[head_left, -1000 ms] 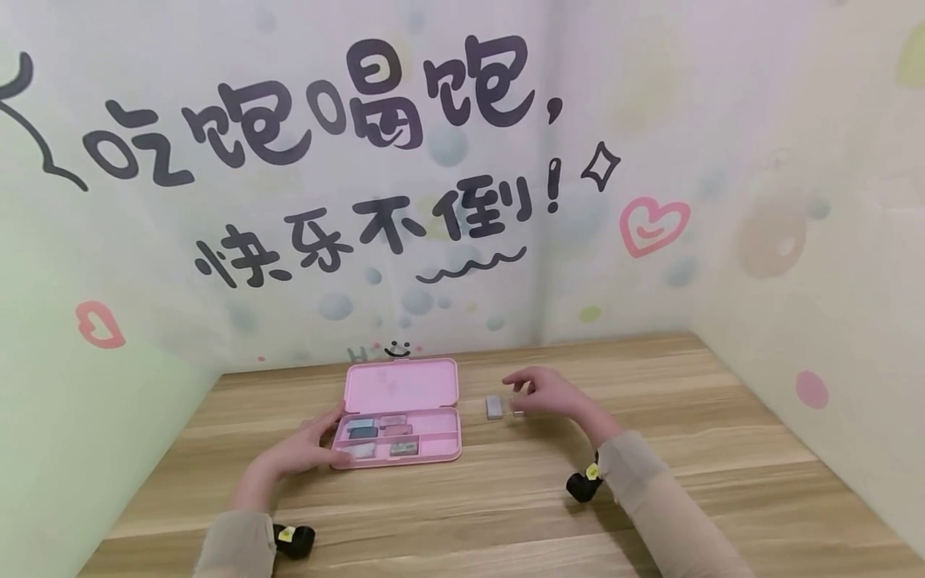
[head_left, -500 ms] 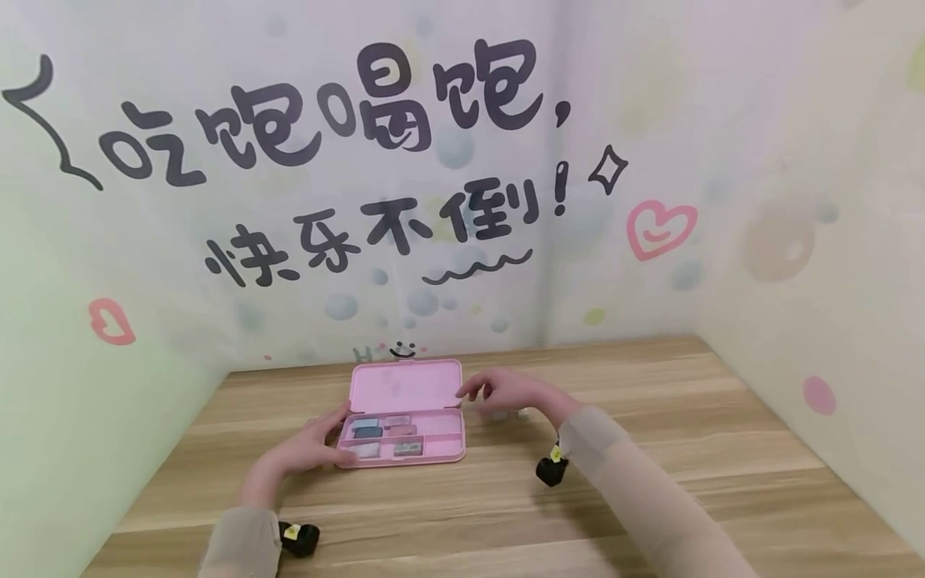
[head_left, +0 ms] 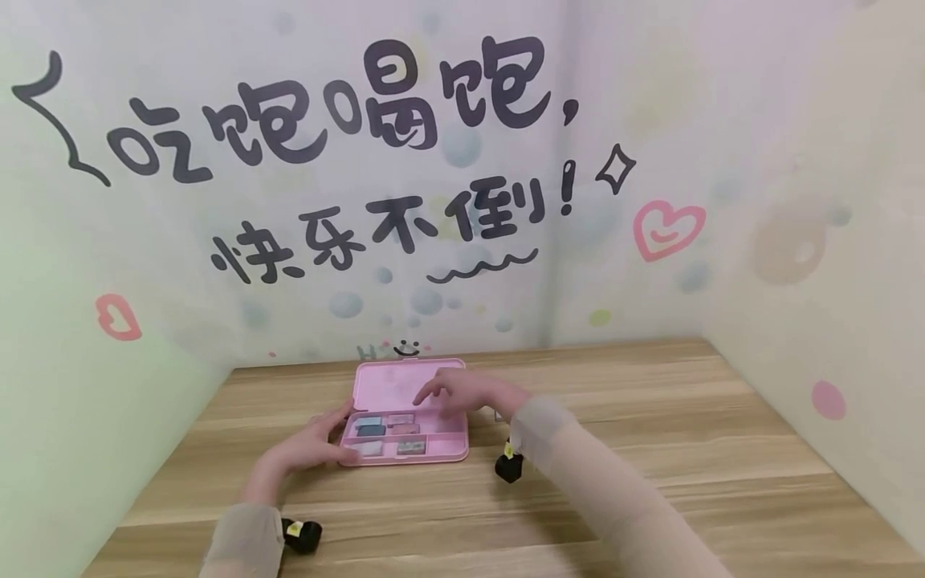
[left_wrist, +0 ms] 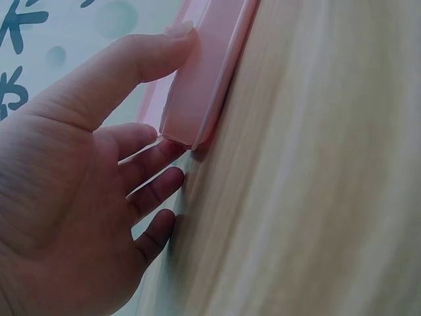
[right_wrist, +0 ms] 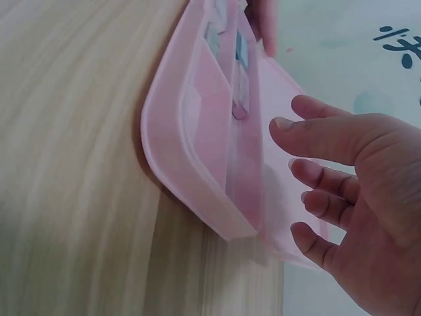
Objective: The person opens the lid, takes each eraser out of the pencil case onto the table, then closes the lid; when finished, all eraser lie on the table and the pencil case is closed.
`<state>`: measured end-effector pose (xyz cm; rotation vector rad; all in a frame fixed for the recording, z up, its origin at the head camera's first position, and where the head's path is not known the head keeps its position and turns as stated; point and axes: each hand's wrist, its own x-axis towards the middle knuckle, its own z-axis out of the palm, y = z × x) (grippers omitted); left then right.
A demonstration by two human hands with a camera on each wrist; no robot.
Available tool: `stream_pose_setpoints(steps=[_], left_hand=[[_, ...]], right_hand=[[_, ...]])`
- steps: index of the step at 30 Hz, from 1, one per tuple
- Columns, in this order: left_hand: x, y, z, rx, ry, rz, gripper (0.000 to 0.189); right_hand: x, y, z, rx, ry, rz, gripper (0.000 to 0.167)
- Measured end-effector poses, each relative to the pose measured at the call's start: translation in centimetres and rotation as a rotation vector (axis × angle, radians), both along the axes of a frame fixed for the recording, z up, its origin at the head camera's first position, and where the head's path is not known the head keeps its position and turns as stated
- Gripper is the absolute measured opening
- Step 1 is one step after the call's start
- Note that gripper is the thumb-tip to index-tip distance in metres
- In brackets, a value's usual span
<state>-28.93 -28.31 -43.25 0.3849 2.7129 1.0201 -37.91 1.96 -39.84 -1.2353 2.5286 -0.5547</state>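
Pink case (head_left: 448, 446): six blocks (head_left: 372, 431); left hand (head_left: 311, 445) grips nine-o'clock end. Right hand (head_left: 461, 390) above, half-spread, empty. Twelve-o'clock wall (head_left: 600, 281): "吃饱喝饱, 快乐不倒!"

In the head view the left forearm (head_left: 244, 542) reaches forward from the lower edge, and the left hand (head_left: 309, 446) turns inward, its left thumb (left_wrist: 141, 59) stretched out and its other fingers (left_wrist: 156, 189) a little bent, with gaps between them. The right forearm (head_left: 614, 486) slants in from the lower right, and the right hand (head_left: 462, 389) hovers back uppermost, the right thumb (right_wrist: 322, 138) nearly straight and the right fingers (right_wrist: 330, 181) loosely curved
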Motion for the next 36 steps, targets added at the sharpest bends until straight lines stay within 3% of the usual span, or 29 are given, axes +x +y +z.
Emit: stream_pose_setpoints(steps=[6,14,28,36], left_hand=[[0.2,0.0,0.1,-0.008,-0.008,0.012,0.107],[-0.2,0.0,-0.1,0.013,-0.004,0.004,0.106],[-0.4,-0.2,-0.3,0.015,-0.013,0.014,0.106],[-0.3,-0.2,-0.2,0.007,-0.016,0.013,0.106]], right_hand=[[-0.2,-1.8,-0.5,0.045,0.111,0.066,0.047],[-0.2,-3.3,-1.1,0.064,0.175,0.115,0.046],[0.4,-4.5,-1.9,0.082,0.093,0.035,0.06],[0.4,-4.8,-2.2,0.132,0.103,0.03,0.057]])
